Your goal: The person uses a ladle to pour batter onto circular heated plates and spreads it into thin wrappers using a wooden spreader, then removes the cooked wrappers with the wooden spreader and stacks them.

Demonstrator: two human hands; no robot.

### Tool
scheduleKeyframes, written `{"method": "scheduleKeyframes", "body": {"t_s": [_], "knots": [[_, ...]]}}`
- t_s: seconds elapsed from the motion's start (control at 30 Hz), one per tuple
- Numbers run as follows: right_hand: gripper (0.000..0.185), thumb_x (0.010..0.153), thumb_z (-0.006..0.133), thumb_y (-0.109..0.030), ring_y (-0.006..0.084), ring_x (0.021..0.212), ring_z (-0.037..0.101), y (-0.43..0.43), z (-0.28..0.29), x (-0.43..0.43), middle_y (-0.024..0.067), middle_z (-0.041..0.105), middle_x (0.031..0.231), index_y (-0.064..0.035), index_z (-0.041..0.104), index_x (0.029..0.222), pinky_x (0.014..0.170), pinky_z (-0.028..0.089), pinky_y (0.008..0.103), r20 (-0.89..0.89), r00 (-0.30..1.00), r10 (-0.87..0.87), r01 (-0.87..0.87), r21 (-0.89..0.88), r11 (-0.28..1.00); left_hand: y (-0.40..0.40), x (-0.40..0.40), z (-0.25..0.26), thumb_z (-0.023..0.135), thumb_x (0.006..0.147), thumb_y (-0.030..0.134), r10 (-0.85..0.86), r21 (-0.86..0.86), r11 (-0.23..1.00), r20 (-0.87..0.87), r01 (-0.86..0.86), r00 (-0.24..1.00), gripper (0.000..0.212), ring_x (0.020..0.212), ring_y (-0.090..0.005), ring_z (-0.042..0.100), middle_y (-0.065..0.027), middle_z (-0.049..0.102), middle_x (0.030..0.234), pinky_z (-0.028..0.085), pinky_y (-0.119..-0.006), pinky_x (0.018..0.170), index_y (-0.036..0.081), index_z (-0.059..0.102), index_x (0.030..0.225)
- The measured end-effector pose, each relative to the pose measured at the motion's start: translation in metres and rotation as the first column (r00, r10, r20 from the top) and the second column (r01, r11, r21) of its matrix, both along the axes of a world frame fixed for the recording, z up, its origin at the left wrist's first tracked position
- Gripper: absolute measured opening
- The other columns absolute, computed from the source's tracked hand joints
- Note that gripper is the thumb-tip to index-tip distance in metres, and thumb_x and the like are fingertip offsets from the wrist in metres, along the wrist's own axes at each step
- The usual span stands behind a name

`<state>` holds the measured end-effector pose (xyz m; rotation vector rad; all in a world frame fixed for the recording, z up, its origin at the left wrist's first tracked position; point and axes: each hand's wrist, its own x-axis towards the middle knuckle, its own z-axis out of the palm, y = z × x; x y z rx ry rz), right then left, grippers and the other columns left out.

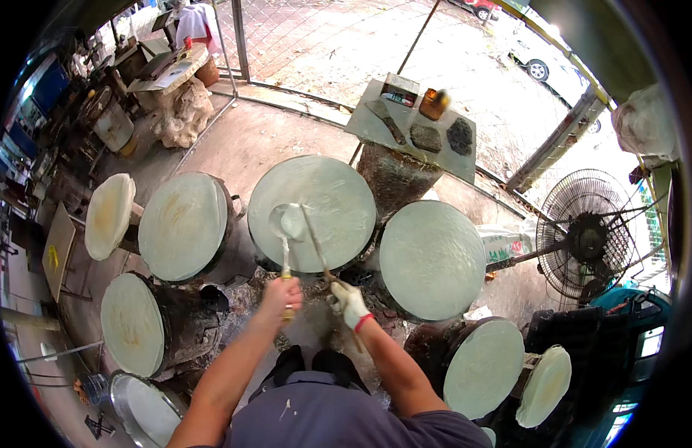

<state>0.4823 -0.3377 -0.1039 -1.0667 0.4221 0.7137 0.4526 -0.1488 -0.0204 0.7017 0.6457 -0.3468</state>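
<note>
My left hand point(281, 299), bare with a ring, grips the handle of a ladle point(286, 252). The ladle's bowl rests over the centre left of a large round griddle point(340, 185) coated with pale batter. In a light glove, my right hand point(347, 302) holds a long thin wooden stick point(314, 238), whose far end reaches the batter beside the ladle. A second batter-covered griddle point(432, 260) stands to the right, and another round pale sheet point(180, 227) lies on the griddle to the left. Whether the stick touches the batter I cannot tell.
More round griddles point(132, 325) point(483, 367) curve around both sides. A metal basin point(147, 411) stands at lower left. Ahead, a small table point(374, 92) holds a scraper point(388, 120) and dark blocks point(425, 138). A fan point(586, 235) stands at right.
</note>
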Motion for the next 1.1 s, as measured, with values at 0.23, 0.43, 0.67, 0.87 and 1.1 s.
{"method": "scheduleKeyframes", "body": {"t_s": [0.23,0.43,0.67,0.87,1.1], "knots": [[0.035,0.086,0.054,-0.019,0.0055,0.05,0.041,-0.019,-0.033,0.031,-0.0044,0.048,0.064,-0.0047,0.054,0.118,0.041,0.031,0.0214,0.296,0.955,-0.011,0.106,-0.306,0.946,0.012,-0.071,0.069,0.042,0.092,0.013,0.034,-0.159,0.987,0.147,-0.011,0.989,0.011,0.036,-0.0052,0.029,-0.0003,0.037,0.06,0.027,-0.02,0.031,0.003,0.046,0.095],[0.04,0.085,0.058,-0.02,0.004,0.063,0.047,0.008,-0.036,-0.005,-0.0014,0.055,0.076,-0.0057,0.052,0.122,0.048,0.036,0.0177,0.164,0.954,0.25,-0.217,-0.194,0.957,0.027,-0.111,0.075,0.045,0.091,0.014,0.203,-0.354,0.91,-0.075,-0.216,0.976,0.01,0.041,-0.0046,0.033,0.0006,0.038,0.06,0.027,-0.018,0.033,0.004,0.045,0.089],[0.032,0.079,0.065,-0.019,0.0077,0.048,0.041,0.102,-0.027,-0.057,-0.0032,0.051,0.067,-0.0064,0.057,0.107,0.039,0.031,0.0257,0.22,0.85,0.48,-0.428,-0.246,0.87,0.085,-0.235,0.086,0.049,0.088,0.01,0.577,-0.029,0.813,-0.096,-0.582,0.811,0.007,0.042,-0.0048,0.036,0.0005,0.04,0.062,0.029,-0.02,0.033,0.005,0.045,0.091],[0.02,0.077,0.064,-0.019,0.0085,0.044,0.039,0.276,-0.019,-0.095,-0.002,0.046,0.06,-0.0041,0.06,0.089,0.038,0.03,0.0254,0.192,0.681,0.706,-0.599,-0.408,0.689,0.167,-0.344,0.074,0.051,0.085,0.009,0.813,0.073,0.581,-0.085,-0.811,0.575,0.008,0.041,-0.0055,0.035,0.0019,0.039,0.061,0.028,-0.022,0.033,0.007,0.045,0.091],[0.029,0.081,0.06,-0.021,0.0091,0.054,0.048,0.532,-0.014,-0.116,0.0022,0.057,0.068,0.0008,0.061,0.101,0.046,0.038,0.028,0.383,0.482,0.788,-0.523,-0.596,0.61,0.249,-0.457,0.068,0.048,0.085,0.008,0.915,0.076,0.392,-0.129,-0.917,0.381,0.007,0.038,-0.0035,0.031,0.0025,0.038,0.06,0.027,-0.019,0.031,0.006,0.047,0.092]]}}
